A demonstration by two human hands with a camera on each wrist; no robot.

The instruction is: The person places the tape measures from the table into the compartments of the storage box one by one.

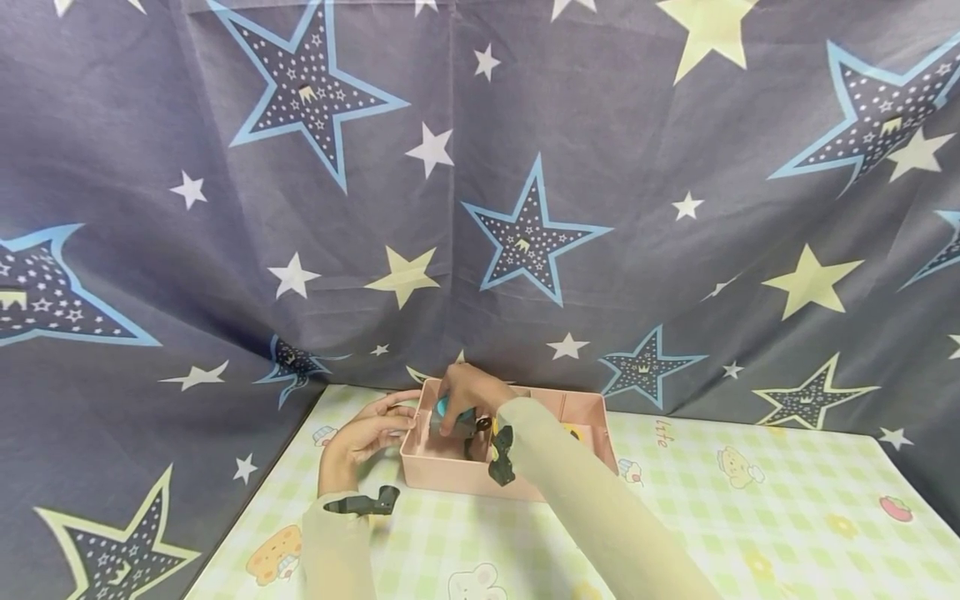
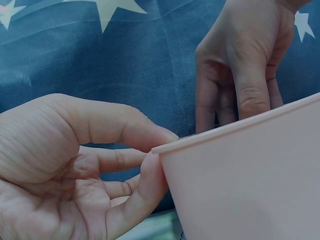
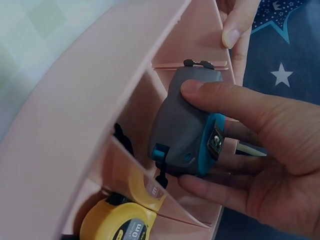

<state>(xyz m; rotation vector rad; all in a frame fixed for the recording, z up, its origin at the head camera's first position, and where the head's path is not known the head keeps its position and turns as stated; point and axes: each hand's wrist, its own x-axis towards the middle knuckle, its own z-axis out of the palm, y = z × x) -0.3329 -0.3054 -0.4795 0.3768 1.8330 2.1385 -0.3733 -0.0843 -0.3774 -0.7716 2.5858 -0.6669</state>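
Observation:
A pink divided box stands near the back of the table. My left hand pinches its left end at the rim, as the left wrist view shows at the corner. Inside the left compartment, my right hand grips a grey-and-teal reel-shaped tool with a metal clip at its end. The thumb lies on the grey casing and the other fingers are on the far side. A yellow tape measure sits in a neighbouring compartment, partly cut off by the frame.
Thin pink dividers split the box. A green checked cloth with cartoon prints covers the table. Directly behind the box hangs a dark star-patterned curtain, which also runs along the left side.

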